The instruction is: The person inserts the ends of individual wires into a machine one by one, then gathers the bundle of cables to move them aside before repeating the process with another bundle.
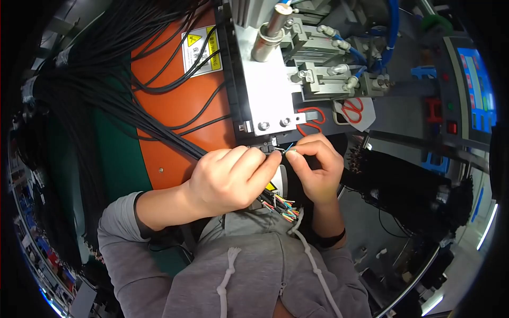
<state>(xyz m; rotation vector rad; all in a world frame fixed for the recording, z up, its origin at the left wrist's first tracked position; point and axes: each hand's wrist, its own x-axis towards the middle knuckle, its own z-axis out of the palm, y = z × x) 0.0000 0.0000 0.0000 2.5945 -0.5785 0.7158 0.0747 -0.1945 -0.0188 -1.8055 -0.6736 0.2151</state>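
My left hand is closed, its thumb and forefinger pinched at the end of a black cable. A bundle of black cables runs under this hand. Stripped ends with multicoloured wires poke out below it, near my lap. Closed in a pinch, my right hand holds thin wires at that cable's end; a blue wire shows between the fingertips. Both hands nearly touch, just below the metal block of a machine. The fingers partly hide the cable end.
Pneumatic cylinders with blue hoses stand at the back right, beside red-handled scissors. A control screen is far right. More black cable bundles hang at right. An orange panel lies left, next to a green surface.
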